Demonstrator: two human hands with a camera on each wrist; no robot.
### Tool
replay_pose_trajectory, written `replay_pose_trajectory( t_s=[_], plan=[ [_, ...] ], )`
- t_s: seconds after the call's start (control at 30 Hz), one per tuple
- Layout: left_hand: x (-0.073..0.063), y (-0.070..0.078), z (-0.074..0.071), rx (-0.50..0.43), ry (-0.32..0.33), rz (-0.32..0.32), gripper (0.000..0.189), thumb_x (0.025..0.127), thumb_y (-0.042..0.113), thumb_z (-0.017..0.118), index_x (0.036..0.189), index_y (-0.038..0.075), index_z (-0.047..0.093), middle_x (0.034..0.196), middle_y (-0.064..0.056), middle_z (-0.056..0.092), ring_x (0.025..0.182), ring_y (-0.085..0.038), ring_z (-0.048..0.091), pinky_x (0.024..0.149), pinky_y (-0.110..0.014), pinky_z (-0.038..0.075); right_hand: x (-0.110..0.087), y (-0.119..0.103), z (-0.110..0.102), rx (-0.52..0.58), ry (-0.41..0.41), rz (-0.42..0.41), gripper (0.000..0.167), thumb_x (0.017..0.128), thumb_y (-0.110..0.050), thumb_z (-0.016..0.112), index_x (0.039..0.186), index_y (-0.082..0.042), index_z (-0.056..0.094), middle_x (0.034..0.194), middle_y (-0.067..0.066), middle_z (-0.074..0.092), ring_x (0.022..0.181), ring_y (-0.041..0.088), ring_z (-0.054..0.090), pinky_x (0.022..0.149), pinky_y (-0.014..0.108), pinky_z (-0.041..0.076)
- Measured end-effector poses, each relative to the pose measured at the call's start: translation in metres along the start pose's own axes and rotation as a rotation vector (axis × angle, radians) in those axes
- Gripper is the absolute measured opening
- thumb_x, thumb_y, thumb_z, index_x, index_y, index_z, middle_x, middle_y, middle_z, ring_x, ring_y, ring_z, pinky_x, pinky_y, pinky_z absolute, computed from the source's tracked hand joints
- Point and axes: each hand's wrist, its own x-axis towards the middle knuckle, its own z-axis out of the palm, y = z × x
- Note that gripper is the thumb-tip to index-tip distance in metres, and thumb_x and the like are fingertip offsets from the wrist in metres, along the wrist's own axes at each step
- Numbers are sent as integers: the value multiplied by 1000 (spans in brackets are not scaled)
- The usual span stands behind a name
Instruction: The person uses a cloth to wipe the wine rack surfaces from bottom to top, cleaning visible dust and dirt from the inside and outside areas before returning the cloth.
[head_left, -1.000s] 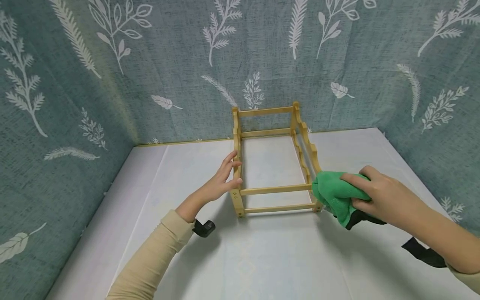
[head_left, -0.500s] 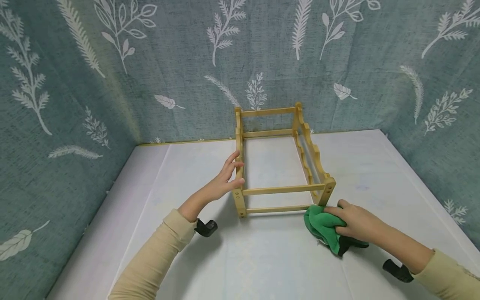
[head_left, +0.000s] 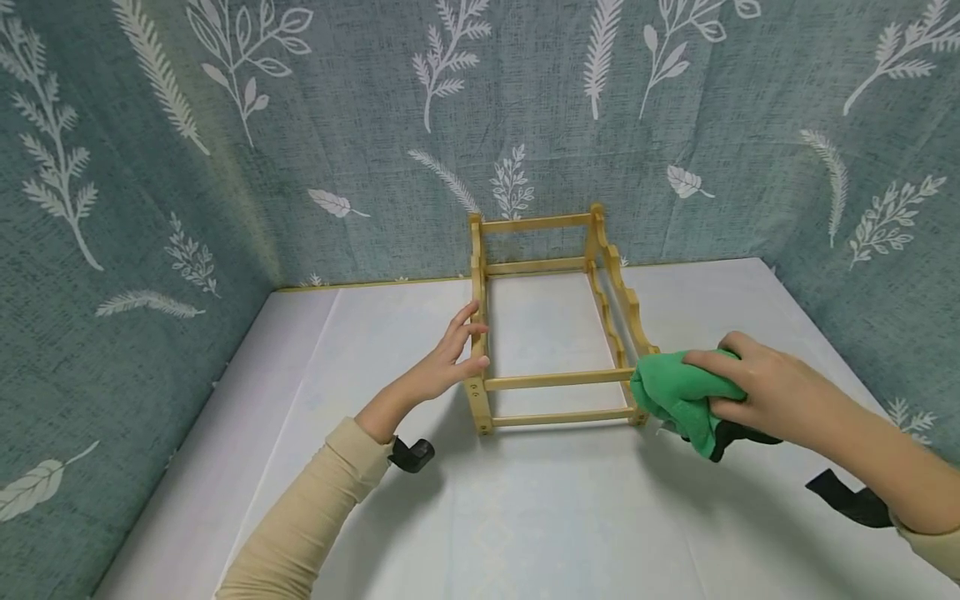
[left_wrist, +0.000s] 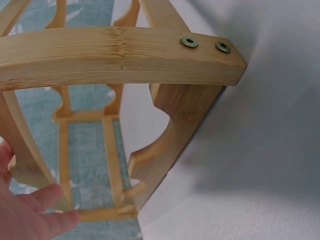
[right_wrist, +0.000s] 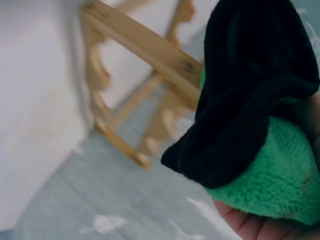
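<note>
Rack (head_left: pixel 558 379): wooden, standing on white table (head_left: pixel 487 517).
Left hand (head_left: pixel 438 367): fingers extended, touching rack's left side.
Right hand (head_left: pixel 776 392): fingers grasping green cloth (head_left: pixel 678 390) against rack's near right corner.

Left arm (head_left: pixel 300 517) slanted forward; left hand (head_left: pixel 437 371) was extended, thumb apart from fingers. Right forearm (head_left: pixel 862 450) angled in from right; right hand (head_left: pixel 772 387) gripped, fingers bent, thumb below.
</note>
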Motion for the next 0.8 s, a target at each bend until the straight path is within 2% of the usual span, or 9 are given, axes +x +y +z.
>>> replay_pose_trajectory(
  t_s=[0.1,0.13,0.2,0.27,0.33,0.4,0.53,0.7,0.8],
  plan=[
    [0,-4,1,-4,11,17,67,92,51,43,136,1,32,153,-6,-10,140,-29,0,104,-59,19,6,-3,-12,-12,121,-13,54,93,-53,28,109,-13,60,84,5,50,59,9,45,45,26,36],
    [0,-4,1,-7,12,21,69,91,53,42,136,2,32,153,-5,-10,140,-28,1,104,-59,20,7,-6,-15,1,156,-10,59,92,-55,24,108,-11,60,84,5,50,60,10,46,46,26,37],
    [0,-5,2,-13,16,27,73,89,58,42,135,2,32,153,-3,-10,140,-28,3,105,-58,21,11,-15,-16,51,186,0,46,93,-49,40,109,-10,60,86,4,51,64,10,48,49,28,40],
    [0,-4,2,-10,23,29,79,86,64,41,135,3,33,153,-3,-9,140,-28,4,105,-57,21,17,-29,-10,121,171,5,33,87,-33,60,110,-11,61,88,1,52,67,7,47,51,27,41],
    [0,-3,2,-7,37,28,86,82,70,39,134,2,33,153,-3,-8,140,-28,5,104,-58,21,26,-47,5,202,106,12,37,77,-16,69,113,-10,60,93,2,55,71,6,49,54,25,43],
    [0,-3,2,5,48,28,91,80,74,38,134,1,34,153,-3,-7,140,-28,5,104,-58,21,37,-66,25,259,31,29,46,71,-6,69,115,-10,60,96,3,56,73,7,50,56,25,45],
    [0,-3,1,21,53,33,89,81,73,36,133,1,34,153,-4,-6,140,-28,2,104,-58,21,65,-102,67,330,-56,33,44,76,-12,65,119,-7,58,96,7,55,68,8,49,55,21,44],
    [0,-5,1,39,52,64,79,87,64,36,133,0,33,153,-9,-6,140,-29,1,105,-58,18,92,-130,100,289,-5,22,42,78,-16,65,118,-7,55,88,9,53,61,9,46,51,20,42],
    [0,-5,2,32,48,71,78,87,64,36,132,0,33,153,-9,-6,140,-29,0,105,-58,17,92,-131,105,249,24,94,42,75,-16,66,116,-8,56,89,10,55,61,11,48,51,23,44]
  ],
)
